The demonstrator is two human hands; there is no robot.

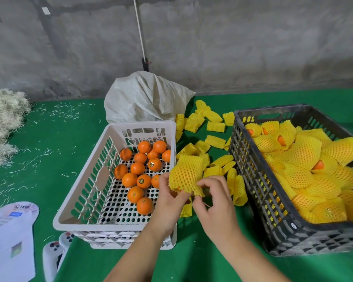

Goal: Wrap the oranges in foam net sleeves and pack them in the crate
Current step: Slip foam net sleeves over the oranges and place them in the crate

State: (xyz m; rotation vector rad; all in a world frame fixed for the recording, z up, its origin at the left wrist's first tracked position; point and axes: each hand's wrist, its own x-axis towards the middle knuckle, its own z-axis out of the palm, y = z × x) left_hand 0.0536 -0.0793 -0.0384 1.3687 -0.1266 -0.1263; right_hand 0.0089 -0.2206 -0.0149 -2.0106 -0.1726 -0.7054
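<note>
- Now both hands, left (169,197) and right (214,197), pinch the sleeve (186,176) hem.
- Pull it evenly over the orange (176,193) underneath.
- Then set it in the crate (259,180).

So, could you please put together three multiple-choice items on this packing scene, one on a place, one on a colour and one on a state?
1. Where do the unwrapped oranges lie?
A. In the white crate
B. In the black crate
C. Loose on the green table

2. What colour are the foam net sleeves?
A. White
B. Yellow
C. Pink

3. What are the two hands doing?
A. Resting flat on the table
B. Lifting the white sack
C. Holding a sleeve around an orange

Answers:
1. A: the bare oranges sit on the perforated floor of the white crate, while the black crate holds wrapped ones.
2. B: every loose sleeve on the table is yellow.
3. C: the left hand and right hand pinch the lower edge of the held sleeve, with orange skin showing beneath.
</note>
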